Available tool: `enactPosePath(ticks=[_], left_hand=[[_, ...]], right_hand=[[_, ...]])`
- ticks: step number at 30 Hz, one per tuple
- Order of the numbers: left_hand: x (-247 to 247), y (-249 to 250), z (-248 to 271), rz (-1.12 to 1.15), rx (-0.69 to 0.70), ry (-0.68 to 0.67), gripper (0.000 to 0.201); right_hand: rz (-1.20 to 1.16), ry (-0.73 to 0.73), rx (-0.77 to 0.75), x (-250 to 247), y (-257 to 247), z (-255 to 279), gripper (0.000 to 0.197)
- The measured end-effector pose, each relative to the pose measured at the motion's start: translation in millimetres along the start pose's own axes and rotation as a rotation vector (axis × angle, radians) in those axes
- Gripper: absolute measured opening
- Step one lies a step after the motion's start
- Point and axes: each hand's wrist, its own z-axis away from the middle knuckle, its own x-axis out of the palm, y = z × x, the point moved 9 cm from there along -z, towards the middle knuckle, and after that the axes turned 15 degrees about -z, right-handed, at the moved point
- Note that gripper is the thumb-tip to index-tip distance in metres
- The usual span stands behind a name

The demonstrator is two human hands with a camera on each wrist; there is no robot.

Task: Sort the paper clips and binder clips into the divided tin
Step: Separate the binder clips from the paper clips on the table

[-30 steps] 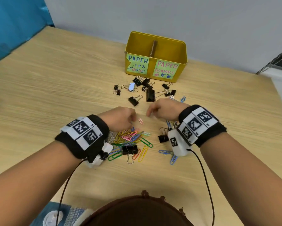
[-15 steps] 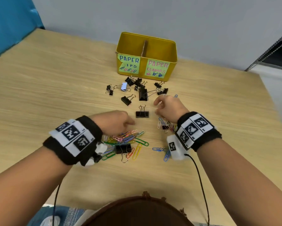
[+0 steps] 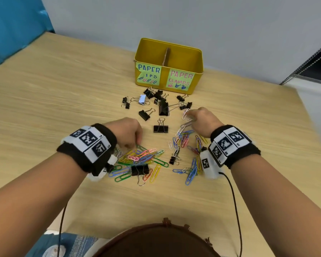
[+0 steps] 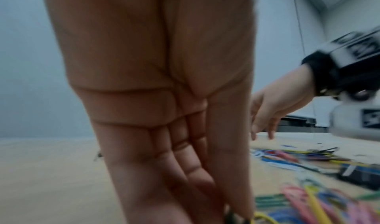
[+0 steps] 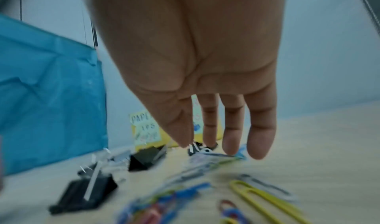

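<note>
The yellow divided tin (image 3: 196,58) stands at the back, labelled for paper clips on the left and paper clamps on the right. Black binder clips (image 3: 163,106) lie scattered just in front of it, and one more (image 3: 161,127) sits between my hands. My left hand (image 3: 135,145) reaches down into a pile of coloured paper clips (image 3: 144,154); in the left wrist view thumb and fingers (image 4: 234,214) meet on a clip at the frame's bottom edge. My right hand (image 3: 188,115) pinches pale paper clips (image 3: 184,114) between thumb and forefinger (image 5: 190,144), with the other fingers straight.
A second spread of paper clips (image 3: 193,160) lies under my right wrist, with a small binder clip (image 3: 172,160) beside it. Another binder clip (image 3: 140,169) sits in the left pile. A blue sheet (image 3: 11,25) hangs at far left. The table edge runs along the right.
My right hand has moved away from the left hand, forward and to the right, lifting paper clips. A black binder clip now lies uncovered between the hands. The left hand stays on its pile.
</note>
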Motion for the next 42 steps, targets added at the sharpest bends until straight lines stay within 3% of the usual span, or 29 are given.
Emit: enactPosePath(ticks=[3,6,8,11,13,17,20,23,25,28,31,33,37,40,42], left_hand=[[8.7,31.5,2.5,0.009,0.121,-0.036,0.022],[-16.0,59.4,-1.8,-0.029,0.229,0.204,0.025],[-27.6,68.2,-6.2,-0.009,0.257,0.301,0.030],[-25.6,65.1,-18.5,-0.087,0.250,0.267,0.037],[-26.5,54.0,-24.5,-0.136,0.201,0.254,0.039],[-41.1,44.5,-27.3,-0.157,0.124,0.324,0.038],[-51.6,59.6,-26.1,-0.100,0.142,0.413,0.039],[-45.0,82.2,-33.8,-0.075,0.198,0.337,0.051],[-35.6,98.9,-36.8,-0.134,0.247,0.250,0.050],[-25.9,111.0,-28.3,-0.209,0.272,0.216,0.028],[-7.1,112.6,-9.0,-0.182,0.286,0.123,0.011],[8.8,112.7,-1.4,-0.221,0.292,0.064,0.017],[15.9,111.7,2.9,-0.314,0.272,0.109,0.022],[21.3,117.1,5.1,-0.365,0.301,0.091,0.022],[25.2,122.5,10.3,-0.343,0.340,0.039,0.026]], right_hand=[[0.207,-0.238,-0.025,28.2,6.9,5.1,0.063],[0.255,-0.420,-0.083,48.7,-0.8,29.1,0.056],[0.144,-0.475,-0.135,49.3,-9.1,42.8,0.049],[-0.061,-0.285,-0.112,16.2,-6.4,35.4,0.053],[-0.073,-0.199,-0.084,1.2,3.4,24.3,0.052],[0.028,-0.281,-0.057,27.1,-0.3,15.7,0.062],[0.162,-0.347,-0.130,51.7,-15.2,24.2,0.058],[0.076,-0.460,-0.163,55.0,-12.5,46.5,0.052],[-0.094,-0.331,-0.115,26.5,-0.8,56.1,0.048],[-0.071,-0.029,-0.066,-18.3,29.9,62.8,0.032],[-0.054,-0.090,-0.003,-5.2,46.3,70.0,0.026],[-0.064,-0.127,0.000,9.7,47.7,72.4,0.025],[0.030,-0.020,0.086,0.0,64.9,74.7,0.015],[0.172,-0.151,0.211,3.6,79.0,91.7,0.014],[0.234,-0.118,0.184,-1.5,67.3,100.4,0.012]])
